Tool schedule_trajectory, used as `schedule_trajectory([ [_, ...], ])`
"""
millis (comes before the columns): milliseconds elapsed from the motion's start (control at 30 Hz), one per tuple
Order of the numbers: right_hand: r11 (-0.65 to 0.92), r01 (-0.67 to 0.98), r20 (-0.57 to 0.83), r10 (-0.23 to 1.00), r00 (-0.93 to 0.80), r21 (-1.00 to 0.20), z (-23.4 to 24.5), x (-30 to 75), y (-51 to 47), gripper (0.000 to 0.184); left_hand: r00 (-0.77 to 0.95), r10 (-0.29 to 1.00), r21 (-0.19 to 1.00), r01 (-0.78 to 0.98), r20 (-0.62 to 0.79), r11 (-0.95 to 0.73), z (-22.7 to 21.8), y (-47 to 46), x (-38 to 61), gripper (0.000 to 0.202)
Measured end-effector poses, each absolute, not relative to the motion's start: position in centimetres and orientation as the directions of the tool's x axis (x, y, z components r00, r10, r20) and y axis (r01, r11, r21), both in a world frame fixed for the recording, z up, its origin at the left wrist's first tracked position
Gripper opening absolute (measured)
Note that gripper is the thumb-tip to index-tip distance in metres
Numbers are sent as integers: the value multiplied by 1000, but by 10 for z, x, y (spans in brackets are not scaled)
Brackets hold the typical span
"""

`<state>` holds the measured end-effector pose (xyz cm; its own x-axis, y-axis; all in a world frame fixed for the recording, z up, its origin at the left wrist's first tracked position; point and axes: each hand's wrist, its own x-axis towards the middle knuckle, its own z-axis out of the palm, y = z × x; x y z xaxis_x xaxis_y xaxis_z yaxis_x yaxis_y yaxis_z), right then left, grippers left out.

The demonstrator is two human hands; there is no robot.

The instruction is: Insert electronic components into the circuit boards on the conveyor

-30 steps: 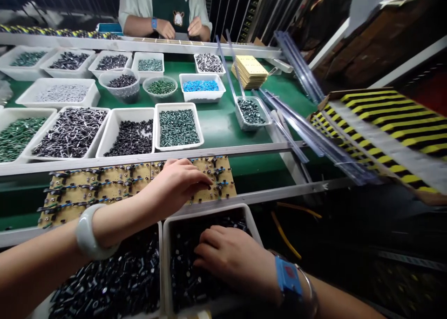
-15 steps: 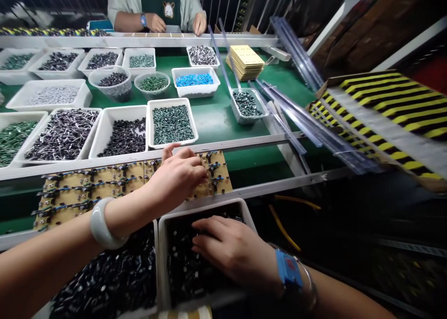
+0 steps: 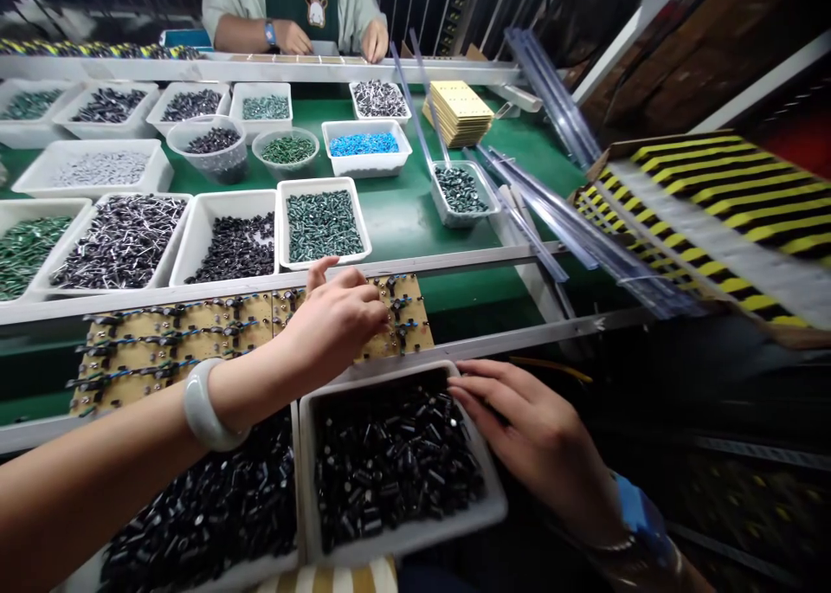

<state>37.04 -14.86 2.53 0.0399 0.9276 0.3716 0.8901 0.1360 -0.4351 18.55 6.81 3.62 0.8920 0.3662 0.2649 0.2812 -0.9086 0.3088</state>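
Note:
My left hand (image 3: 334, 325), with a pale bangle at its wrist, is over the right part of a tan circuit board (image 3: 175, 342) carrying rows of dark components and blue pieces. Its little finger is raised and the other fingers curl down, hiding their tips and whatever they grip. At the right rim of a white bin (image 3: 497, 502) of black cylindrical capacitors (image 3: 389, 463), my right hand (image 3: 538, 437) has its fingertips close together. Anything between them is too small or hidden to make out. Another bin of black capacitors (image 3: 214, 498) lies below my left forearm.
White tubs of small components, including green ones (image 3: 323, 225) and blue ones (image 3: 363, 145), line the green bench. Yellow boards (image 3: 458, 112) are stacked behind clear plastic tubes (image 3: 538, 208). A striped box (image 3: 720, 229) stands right. Across the bench, a person's hands (image 3: 292, 39) work.
My right hand has come out of the capacitors and moved up and right to the bin's rim. My left hand has stayed over the board, nearly unmoved.

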Motion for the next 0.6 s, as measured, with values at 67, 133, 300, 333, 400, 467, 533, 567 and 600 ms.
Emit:
schedule_trajectory([
  [67,73,906,369,925,95,-416,25,377,-156,14,890,372,327,281,262,-902,36,68,185,15],
  [133,36,913,367,922,127,-406,25,381,-162,12,888,375,343,277,264,-897,35,68,184,17],
  [300,12,910,352,924,147,-414,23,378,-171,11,885,373,347,270,277,-898,33,69,184,16],
  [333,13,909,349,925,146,-416,23,376,-172,11,885,372,342,270,280,-900,32,70,184,16],
  [400,11,908,342,928,147,-419,22,374,-172,11,882,377,335,277,284,-901,31,70,185,17],
  [467,5,908,334,931,149,-418,22,373,-172,11,877,387,337,287,284,-897,29,70,186,16],
  [533,-18,909,312,936,162,-417,23,373,-173,11,874,389,339,286,290,-896,28,70,187,17],
  [567,-50,907,285,941,183,-418,25,374,-174,12,875,381,337,277,299,-900,28,69,187,17],
  [600,-102,901,234,948,217,-422,26,374,-174,16,876,370,332,265,310,-905,29,68,187,18],
])
